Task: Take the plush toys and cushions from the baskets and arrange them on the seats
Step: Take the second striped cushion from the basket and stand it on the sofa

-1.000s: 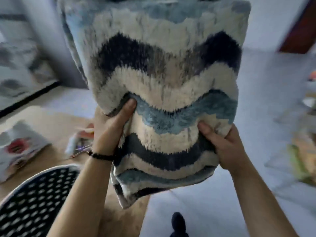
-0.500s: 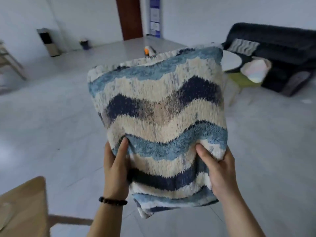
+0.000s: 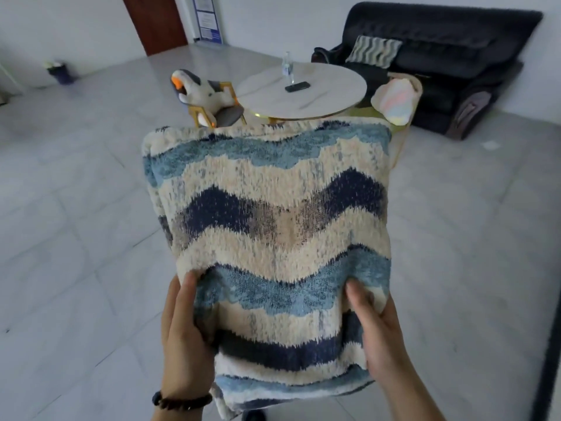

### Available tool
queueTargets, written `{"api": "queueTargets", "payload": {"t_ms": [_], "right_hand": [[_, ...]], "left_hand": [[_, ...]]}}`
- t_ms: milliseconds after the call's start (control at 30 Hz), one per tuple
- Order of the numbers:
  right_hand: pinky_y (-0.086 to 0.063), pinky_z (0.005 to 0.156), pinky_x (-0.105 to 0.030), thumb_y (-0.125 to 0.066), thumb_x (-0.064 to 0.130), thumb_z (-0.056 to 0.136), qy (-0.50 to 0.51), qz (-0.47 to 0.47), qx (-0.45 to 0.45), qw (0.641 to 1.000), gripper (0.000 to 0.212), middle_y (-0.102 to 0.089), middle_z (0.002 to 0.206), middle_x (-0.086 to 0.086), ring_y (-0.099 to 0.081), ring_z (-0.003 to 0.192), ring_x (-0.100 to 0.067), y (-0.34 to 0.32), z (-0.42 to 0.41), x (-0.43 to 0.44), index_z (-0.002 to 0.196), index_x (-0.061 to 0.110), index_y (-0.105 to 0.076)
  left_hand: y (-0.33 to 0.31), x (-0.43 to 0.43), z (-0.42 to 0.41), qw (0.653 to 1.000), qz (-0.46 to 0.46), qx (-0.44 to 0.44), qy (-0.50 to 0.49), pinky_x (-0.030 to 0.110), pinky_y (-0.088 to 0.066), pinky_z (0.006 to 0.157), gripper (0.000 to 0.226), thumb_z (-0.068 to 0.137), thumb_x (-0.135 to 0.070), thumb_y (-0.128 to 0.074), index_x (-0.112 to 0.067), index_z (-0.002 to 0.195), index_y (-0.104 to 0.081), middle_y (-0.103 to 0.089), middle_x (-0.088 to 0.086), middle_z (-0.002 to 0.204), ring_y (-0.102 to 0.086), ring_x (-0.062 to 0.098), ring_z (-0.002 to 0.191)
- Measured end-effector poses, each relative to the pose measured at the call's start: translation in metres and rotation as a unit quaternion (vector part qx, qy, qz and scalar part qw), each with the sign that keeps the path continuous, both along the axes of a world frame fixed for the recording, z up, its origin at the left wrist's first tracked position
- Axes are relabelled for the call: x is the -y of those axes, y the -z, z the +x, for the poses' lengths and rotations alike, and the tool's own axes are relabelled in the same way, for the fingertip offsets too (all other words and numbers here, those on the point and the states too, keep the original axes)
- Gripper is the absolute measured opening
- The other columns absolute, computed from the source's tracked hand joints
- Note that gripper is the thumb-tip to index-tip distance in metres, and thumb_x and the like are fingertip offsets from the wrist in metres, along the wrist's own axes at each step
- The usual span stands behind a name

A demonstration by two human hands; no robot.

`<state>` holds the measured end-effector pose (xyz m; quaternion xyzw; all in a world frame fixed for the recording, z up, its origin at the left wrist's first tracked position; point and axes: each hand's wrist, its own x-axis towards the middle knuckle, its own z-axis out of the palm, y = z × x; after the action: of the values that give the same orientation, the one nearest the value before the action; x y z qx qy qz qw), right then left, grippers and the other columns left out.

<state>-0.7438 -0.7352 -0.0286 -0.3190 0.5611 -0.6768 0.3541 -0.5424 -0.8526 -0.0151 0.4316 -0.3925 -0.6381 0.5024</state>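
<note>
I hold a fluffy cushion (image 3: 273, 214) with cream, light blue and navy wavy stripes upright in front of me. My left hand (image 3: 185, 332) grips its lower left edge and my right hand (image 3: 379, 338) grips its lower right edge. Beyond it, a grey and white plush toy (image 3: 203, 92) with an orange beak sits on a gold-framed chair (image 3: 227, 115). A pastel plush cushion (image 3: 394, 100) rests on another chair at the right. A grey wavy-striped cushion (image 3: 375, 51) leans on the dark sofa (image 3: 440, 65).
A round white table (image 3: 328, 95) stands between the two chairs, with a bottle (image 3: 287, 64) and a dark phone (image 3: 297, 86) on it. Grey tiled floor (image 3: 76, 223) lies between me and the seats. A brown door (image 3: 154, 22) is at the back.
The view has swung from the wooden table and basket toward the room's seating area. The cushion has stayed in both hands, held lower; the table, chairs and sofa have drawn closer.
</note>
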Motion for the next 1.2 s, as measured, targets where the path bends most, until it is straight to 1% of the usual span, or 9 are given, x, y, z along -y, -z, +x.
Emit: {"api": "queueTargets", "payload": {"t_ms": [133,367,467,567,667,767,867,1033,1200], "right_hand": [[-0.053,0.067,-0.018,-0.05,0.008,0.096,0.009,-0.029,-0.011,0.999,0.039,-0.071,0.069,0.0,-0.06,0.059,-0.011,0.007,-0.062,0.066,0.077,0.035,-0.072],[-0.054,0.071,-0.021,-0.07,0.033,0.092,0.163,0.002,-0.052,0.985,0.013,-0.072,0.075,0.007,-0.067,0.071,-0.008,-0.006,-0.213,0.164,0.097,0.023,-0.066],[-0.059,0.078,-0.019,-0.083,0.052,0.075,0.218,-0.011,-0.001,0.976,0.035,-0.076,0.093,0.016,-0.072,0.09,-0.003,-0.013,-0.283,0.174,0.106,0.041,-0.07],[-0.057,0.072,-0.015,-0.086,0.079,0.04,0.28,-0.029,0.044,0.959,0.054,-0.075,0.09,0.022,-0.072,0.087,0.0,-0.01,-0.36,0.179,0.089,0.06,-0.072],[-0.057,0.075,-0.016,-0.086,0.066,0.053,0.328,-0.035,0.043,0.943,0.045,-0.075,0.095,0.023,-0.072,0.097,-0.004,0.014,-0.456,0.183,0.095,0.06,-0.07],[-0.059,0.082,-0.024,-0.087,0.069,0.054,0.373,-0.033,0.034,0.927,0.074,-0.074,0.105,0.015,-0.071,0.102,-0.01,0.021,-0.56,0.188,0.118,0.042,-0.061],[-0.057,0.091,-0.04,-0.082,0.036,0.07,0.375,-0.027,0.026,0.926,0.058,-0.073,0.11,0.013,-0.07,0.107,-0.015,0.015,-0.664,0.201,0.121,0.042,-0.056],[-0.058,0.089,-0.041,-0.084,0.035,0.069,0.358,-0.006,0.024,0.933,0.059,-0.073,0.11,0.016,-0.071,0.103,-0.007,-0.013,-0.815,0.252,0.121,0.04,-0.057],[-0.06,0.08,-0.031,-0.081,0.037,0.062,0.294,0.012,0.018,0.956,0.062,-0.074,0.105,0.017,-0.072,0.098,-0.006,0.002,-0.948,0.312,0.119,0.04,-0.056]], "left_hand": [[0.014,0.074,-0.073,1.0,0.014,0.002,-0.022,0.035,-0.05,0.054,0.043,0.074,-0.058,-0.075,-0.027,0.102,-0.069,-0.066,-0.002,0.091,-0.063,0.019,0.076],[-0.004,0.217,-0.269,0.995,-0.045,-0.029,0.082,0.046,-0.045,0.109,0.024,0.098,-0.029,-0.06,-0.04,0.116,-0.073,-0.073,-0.009,0.125,-0.062,0.021,0.126],[-0.016,0.252,-0.367,0.988,-0.041,0.011,0.149,0.051,-0.035,0.118,0.073,0.073,-0.059,-0.077,-0.027,0.136,-0.061,-0.066,-0.003,0.137,-0.058,0.021,0.132],[-0.021,0.264,-0.474,0.968,-0.079,0.01,0.236,0.047,-0.043,0.112,0.062,0.077,-0.046,-0.074,-0.021,0.132,-0.062,-0.07,-0.002,0.129,-0.063,0.021,0.125],[-0.007,0.275,-0.584,0.947,-0.14,0.023,0.289,0.025,-0.052,0.096,0.045,0.095,-0.028,-0.065,-0.007,0.134,-0.058,-0.074,-0.017,0.113,-0.067,0.004,0.112],[0.008,0.293,-0.69,0.942,-0.085,0.03,0.324,0.048,-0.041,0.113,0.062,0.094,-0.058,-0.06,-0.017,0.141,-0.058,-0.065,-0.001,0.138,-0.057,0.022,0.133],[-0.004,0.306,-0.78,0.94,-0.039,-0.002,0.339,0.054,-0.038,0.116,0.072,0.09,-0.072,-0.053,-0.024,0.144,-0.056,-0.06,0.005,0.144,-0.055,0.027,0.135],[-0.033,0.338,-0.902,0.944,-0.071,-0.001,0.321,0.03,-0.059,0.059,0.075,0.102,-0.06,-0.026,0.0,0.135,-0.056,-0.074,0.01,0.094,-0.073,0.022,0.078],[-0.014,0.392,-1.022,0.966,-0.087,0.048,0.239,0.06,-0.053,0.092,0.12,0.054,-0.086,-0.075,-0.005,0.14,-0.051,-0.065,0.02,0.13,-0.064,0.041,0.115]]}}
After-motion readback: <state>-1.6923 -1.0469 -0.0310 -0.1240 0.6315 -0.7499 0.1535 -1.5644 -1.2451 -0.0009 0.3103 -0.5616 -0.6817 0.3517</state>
